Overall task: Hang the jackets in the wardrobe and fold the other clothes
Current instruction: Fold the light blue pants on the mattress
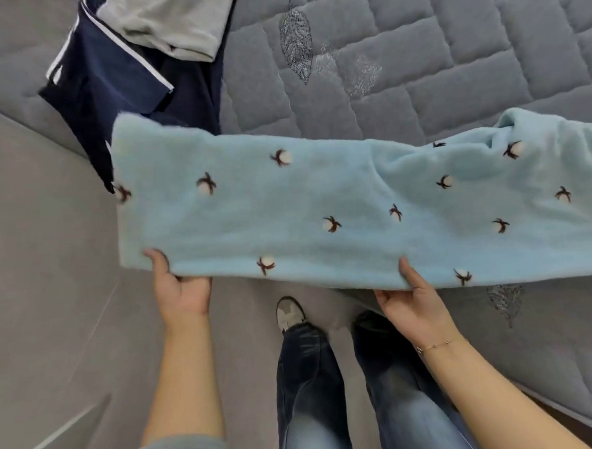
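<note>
Right now your left hand (179,285) grips the near left corner of the light blue fleece garment (321,206), thumb on top and fingers curled under the hem. Your right hand (413,299) pinches the same near edge further along, thumb over the fabric and fingers beneath. Between them the fleece, dotted with small dark and white motifs, is stretched flat; its right part lies bunched on the quilted grey bed (416,63). Beyond its left end a navy garment (109,83) with white stripes lies on the bed, with a grey garment (170,18) on top of it. Below, your jeans (310,395) and one shoe (290,313) stand on the grey floor (50,271).
</note>
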